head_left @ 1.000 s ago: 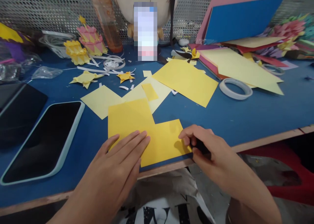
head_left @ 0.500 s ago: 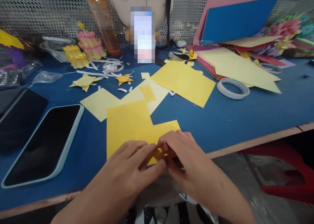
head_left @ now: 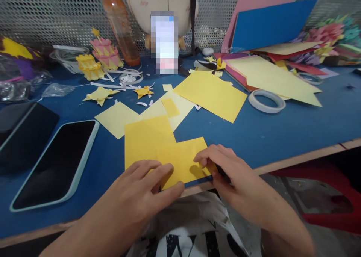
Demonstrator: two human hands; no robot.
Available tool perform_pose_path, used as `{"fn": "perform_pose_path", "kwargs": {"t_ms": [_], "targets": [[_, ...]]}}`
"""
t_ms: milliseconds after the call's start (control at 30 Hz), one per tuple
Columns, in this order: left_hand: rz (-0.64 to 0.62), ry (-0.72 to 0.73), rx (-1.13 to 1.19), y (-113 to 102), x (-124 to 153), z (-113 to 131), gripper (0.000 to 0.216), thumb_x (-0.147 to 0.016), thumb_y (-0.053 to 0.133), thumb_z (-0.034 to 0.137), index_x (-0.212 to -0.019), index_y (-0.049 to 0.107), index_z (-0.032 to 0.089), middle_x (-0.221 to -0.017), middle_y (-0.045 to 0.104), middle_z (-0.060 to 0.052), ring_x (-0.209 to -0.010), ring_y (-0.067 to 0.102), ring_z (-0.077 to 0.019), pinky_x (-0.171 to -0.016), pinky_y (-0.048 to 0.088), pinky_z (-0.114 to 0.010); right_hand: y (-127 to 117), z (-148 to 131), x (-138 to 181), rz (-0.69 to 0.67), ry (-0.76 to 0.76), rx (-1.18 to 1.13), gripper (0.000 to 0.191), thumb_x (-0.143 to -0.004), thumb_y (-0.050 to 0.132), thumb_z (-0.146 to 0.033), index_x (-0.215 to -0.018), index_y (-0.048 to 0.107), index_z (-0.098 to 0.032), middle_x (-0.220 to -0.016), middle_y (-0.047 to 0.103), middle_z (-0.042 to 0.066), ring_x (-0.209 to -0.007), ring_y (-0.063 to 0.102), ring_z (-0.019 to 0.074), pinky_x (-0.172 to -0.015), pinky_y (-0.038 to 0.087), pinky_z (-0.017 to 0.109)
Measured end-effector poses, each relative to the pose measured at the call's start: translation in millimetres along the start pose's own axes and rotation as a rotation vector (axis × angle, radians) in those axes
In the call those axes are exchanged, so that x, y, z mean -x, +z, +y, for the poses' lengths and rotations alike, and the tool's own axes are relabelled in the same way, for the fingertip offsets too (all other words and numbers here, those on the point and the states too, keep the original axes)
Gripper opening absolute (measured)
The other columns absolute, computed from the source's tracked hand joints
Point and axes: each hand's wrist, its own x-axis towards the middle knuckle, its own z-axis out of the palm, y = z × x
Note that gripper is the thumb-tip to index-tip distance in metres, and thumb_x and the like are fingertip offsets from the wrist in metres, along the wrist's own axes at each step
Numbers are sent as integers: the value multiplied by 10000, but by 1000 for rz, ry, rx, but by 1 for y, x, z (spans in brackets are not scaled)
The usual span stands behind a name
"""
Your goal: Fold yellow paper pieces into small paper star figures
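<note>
A piece of bright yellow paper (head_left: 180, 157) lies at the table's front edge, overlapping a yellow square sheet (head_left: 148, 136). My left hand (head_left: 149, 183) rests over its left end, fingers stretched out and thumb apart near the front edge. At the paper's right end, my right hand (head_left: 225, 168) is closed around the corner, its fingers curled above the surface and thumb low. The exact contact under the right fingers is partly hidden. Beyond lie pale yellow sheets (head_left: 118, 118), a small yellow strip (head_left: 170, 107) and a larger yellow sheet (head_left: 211, 95).
A phone (head_left: 56, 167) lies on the left beside a dark box (head_left: 25, 133). Behind are folded stars (head_left: 100, 95), paper scraps, a bottle (head_left: 121, 31) and an upright phone (head_left: 165, 43). A tape roll (head_left: 266, 101) and stacked paper (head_left: 276, 76) are on the right.
My right hand has moved right, away from my left hand, to the paper's right end. More of the yellow paper now shows between my hands. My left hand has barely shifted.
</note>
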Motion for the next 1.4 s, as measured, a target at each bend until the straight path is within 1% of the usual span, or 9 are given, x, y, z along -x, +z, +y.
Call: {"fn": "perform_pose_path", "kwargs": {"t_ms": [167, 267, 467, 600, 700, 800, 1000, 1167, 1400], "targets": [[-2, -45, 10, -10, 3, -4, 424, -856, 309, -18, -1003, 589, 264, -1082, 601, -32, -963, 517, -180, -796, 462, -323, -4, 8, 2, 96, 29, -16, 463, -716, 353, 56, -1047, 462, -248, -1058, 554, 48, -971, 536, 169, -798, 477, 305], [-26, 26, -8, -18, 8, -10, 442, -836, 322, -35, -997, 609, 262, -1095, 629, -24, -995, 552, -159, -796, 492, -278, -2, 9, 4, 153, 34, -29, 459, -744, 372, 32, -1093, 454, -255, -1151, 539, 62, -1062, 541, 171, -845, 493, 308], [6, -67, -28, -19, 20, -4, 462, -833, 303, -47, -1003, 605, 260, -1178, 647, 9, -1111, 548, -166, -927, 483, -336, 7, -1, 16, 284, 96, -79, 434, -837, 424, -72, -1186, 428, -329, -1280, 494, 30, -1128, 549, 138, -704, 544, 187], [18, -85, -1, -18, 20, 1, 459, -836, 300, -48, -1020, 595, 253, -1183, 652, 12, -1118, 555, -162, -940, 476, -342, 12, -5, 19, 320, 99, -203, 354, -888, 450, -138, -1164, 459, -360, -1299, 475, 0, -1194, 505, 126, -854, 530, 210], [33, -83, -2, -18, 19, 0, 414, -863, 324, -8, -1020, 600, 259, -1163, 664, 15, -1101, 571, -163, -928, 481, -327, 15, -5, 15, 417, 86, -355, 282, -877, 491, -136, -1093, 497, -318, -1237, 490, 18, -1119, 548, 125, -935, 502, 256], [43, -81, -7, -17, 19, 0, 374, -895, 323, 34, -1020, 599, 253, -1143, 671, 12, -1081, 580, -161, -925, 476, -313, 19, -3, 9, 486, 93, -426, 298, -855, 524, -134, -1095, 491, -307, -1104, 542, 23, -965, 597, 119, -844, 541, 256], [79, -119, -49, -18, 22, -11, 258, -934, 359, 150, -1075, 547, 256, -1173, 622, -20, -1072, 567, -181, -899, 485, -319, 25, 2, 1, 446, 130, -253, 255, -857, 495, -190, -1109, 496, -232, -1113, 596, 79, -845, 626, 145, -691, 544, 261], [31, -439, -423, -32, 37, -48, 233, -926, 404, 244, -1092, 553, 177, -1268, 509, -138, -1153, 499, -369, -918, 444, -578, 24, 1, 1, 429, 128, -179, 237, -873, 467, -214, -1109, 496, -214, -916, 636, 52, -725, 617, 139, -592, 507, 236], [-115, -753, -393, -45, 46, -72, 446, -950, 324, 368, -1306, 367, 104, -1315, 462, -219, -1272, 418, -412, -994, 411, -572, 25, -1, -1, 437, 119, -158, 247, -880, 467, -228, -1127, 474, -220, -830, 609, 29, -696, 615, 145, -541, 480, 229]]}}
